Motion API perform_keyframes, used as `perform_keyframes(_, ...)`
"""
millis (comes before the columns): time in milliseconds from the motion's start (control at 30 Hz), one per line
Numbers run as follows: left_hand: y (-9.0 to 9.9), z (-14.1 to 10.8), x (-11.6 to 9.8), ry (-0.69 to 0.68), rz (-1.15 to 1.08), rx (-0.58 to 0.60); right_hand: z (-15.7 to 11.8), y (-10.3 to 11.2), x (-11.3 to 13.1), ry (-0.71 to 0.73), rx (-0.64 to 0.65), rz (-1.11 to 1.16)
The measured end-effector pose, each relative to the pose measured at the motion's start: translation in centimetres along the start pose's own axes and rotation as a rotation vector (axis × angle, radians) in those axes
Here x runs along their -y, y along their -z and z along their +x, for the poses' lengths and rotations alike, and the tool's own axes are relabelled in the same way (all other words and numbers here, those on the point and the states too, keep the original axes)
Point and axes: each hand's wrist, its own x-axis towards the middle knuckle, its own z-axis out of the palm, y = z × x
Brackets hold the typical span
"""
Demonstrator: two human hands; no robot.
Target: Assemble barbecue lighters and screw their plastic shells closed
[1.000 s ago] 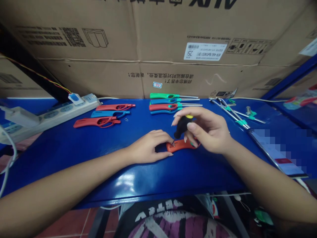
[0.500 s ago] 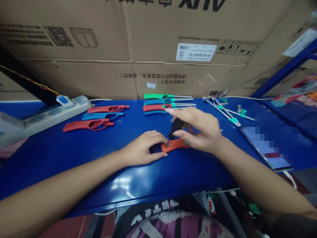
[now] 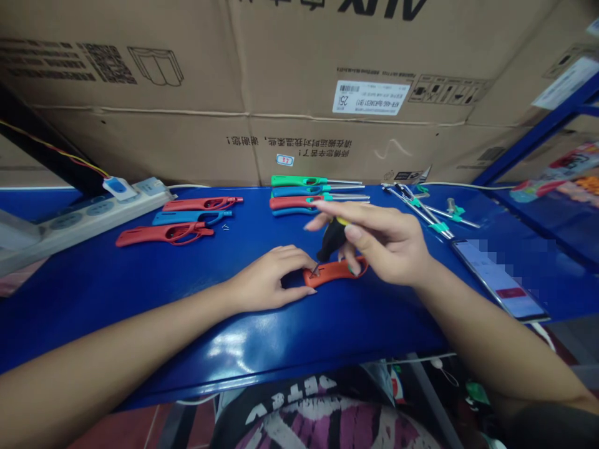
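An orange lighter casing (image 3: pixel 331 271) lies on the blue table. My left hand (image 3: pixel 271 279) holds its left end between thumb and fingers. Above the casing, my right hand (image 3: pixel 381 240) grips a black screwdriver (image 3: pixel 333 240) with a bit of yellow at its top. The screwdriver slants down, and its thin tip meets the left end of the casing, beside my left fingertips. Part of the handle is hidden by my right fingers.
Red casings (image 3: pixel 163 233) and a blue one (image 3: pixel 191 216) lie left, beside small screws (image 3: pixel 225 227). Assembled lighters (image 3: pixel 292 181) lie at the back, metal tubes (image 3: pixel 421 212) and a phone (image 3: pixel 498 280) right. A power strip (image 3: pixel 98 209) stands far left, a cardboard box (image 3: pixel 187 137) behind.
My right hand has shifted its fingers round the screwdriver, baring more of the handle and its yellow part. My left hand and the orange casing have stayed in place.
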Motion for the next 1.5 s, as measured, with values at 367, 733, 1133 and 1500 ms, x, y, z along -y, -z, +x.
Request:
perform_keyframes(367, -0.1, 0.1, -0.1, -0.003, 0.016, -0.014, 0.1, -0.4, 0.2, 0.059, -0.04, -0.133)
perform_keyframes(733, -0.3, -0.1, 0.2, -0.004, 0.013, -0.018, 0.2, -1.0, 0.4, 0.135, -0.031, -0.133)
perform_keyframes(1133, -0.3, -0.1, 0.3, -0.012, 0.008, -0.024, 0.1, -1.0, 0.1, 0.265, -0.056, -0.239)
perform_keyframes(1500, -0.3, 0.0, 0.1, -0.035, 0.031, -0.047, 0.3, -0.6, -0.1, 0.194, -0.089, -0.223)
